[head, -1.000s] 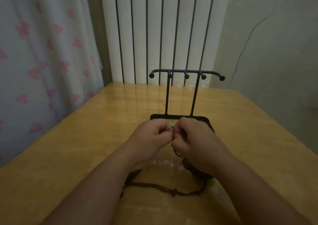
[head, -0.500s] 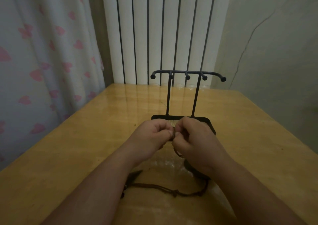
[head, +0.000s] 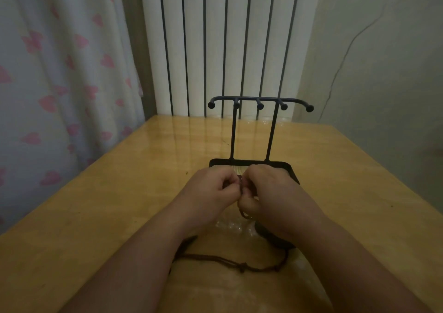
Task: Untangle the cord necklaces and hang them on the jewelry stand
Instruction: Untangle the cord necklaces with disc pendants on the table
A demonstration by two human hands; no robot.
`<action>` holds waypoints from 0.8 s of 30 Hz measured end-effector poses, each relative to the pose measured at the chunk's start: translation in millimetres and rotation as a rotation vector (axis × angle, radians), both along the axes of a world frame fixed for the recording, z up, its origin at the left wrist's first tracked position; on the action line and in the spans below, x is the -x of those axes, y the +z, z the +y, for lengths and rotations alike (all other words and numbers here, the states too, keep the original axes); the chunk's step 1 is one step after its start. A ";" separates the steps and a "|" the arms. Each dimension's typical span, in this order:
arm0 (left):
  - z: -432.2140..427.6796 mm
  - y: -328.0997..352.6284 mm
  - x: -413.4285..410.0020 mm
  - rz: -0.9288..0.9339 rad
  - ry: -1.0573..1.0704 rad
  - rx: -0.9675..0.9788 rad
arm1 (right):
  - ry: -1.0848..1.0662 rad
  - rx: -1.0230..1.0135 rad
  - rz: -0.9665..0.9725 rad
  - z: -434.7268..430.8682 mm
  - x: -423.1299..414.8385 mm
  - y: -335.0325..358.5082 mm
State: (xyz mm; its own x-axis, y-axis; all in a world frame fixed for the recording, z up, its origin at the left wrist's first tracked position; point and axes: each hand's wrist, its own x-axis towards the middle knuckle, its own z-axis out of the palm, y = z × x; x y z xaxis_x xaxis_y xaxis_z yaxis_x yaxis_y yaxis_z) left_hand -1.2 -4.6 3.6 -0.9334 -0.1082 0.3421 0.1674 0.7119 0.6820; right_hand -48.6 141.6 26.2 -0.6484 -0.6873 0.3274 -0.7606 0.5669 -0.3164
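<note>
My left hand (head: pixel 211 188) and my right hand (head: pixel 273 193) meet knuckle to knuckle just in front of the black jewelry stand (head: pixel 260 103). Both pinch the dark brown cord necklaces (head: pixel 242 266) at a tangled spot between the fingertips. A small loop of cord hangs under my right thumb. The rest of the cord trails on the table toward me, with a knot in its middle, and passes under both forearms. A dark pendant peeks out beneath my right wrist. The stand's hooks are bare.
The stand's flat black base (head: pixel 291 172) sits on a glossy wooden table (head: pixel 119 205). Behind the table are a white ribbed radiator (head: pixel 220 44), a curtain with pink hearts (head: pixel 60 73) on the left and a plain wall on the right.
Both hands stay at the same spot with only small finger movements on the cord. The view has shifted slightly.
</note>
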 end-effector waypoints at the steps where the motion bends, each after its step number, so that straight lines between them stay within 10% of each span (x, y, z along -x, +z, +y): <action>1: -0.9 0.2 0.4 -0.006 -0.004 -0.019 | -0.003 0.009 -0.007 -0.2 -0.9 -0.1; 24: -1.1 3.3 -1.4 -0.074 -0.067 -0.295 | 0.017 0.093 -0.022 1.0 -0.3 -4.5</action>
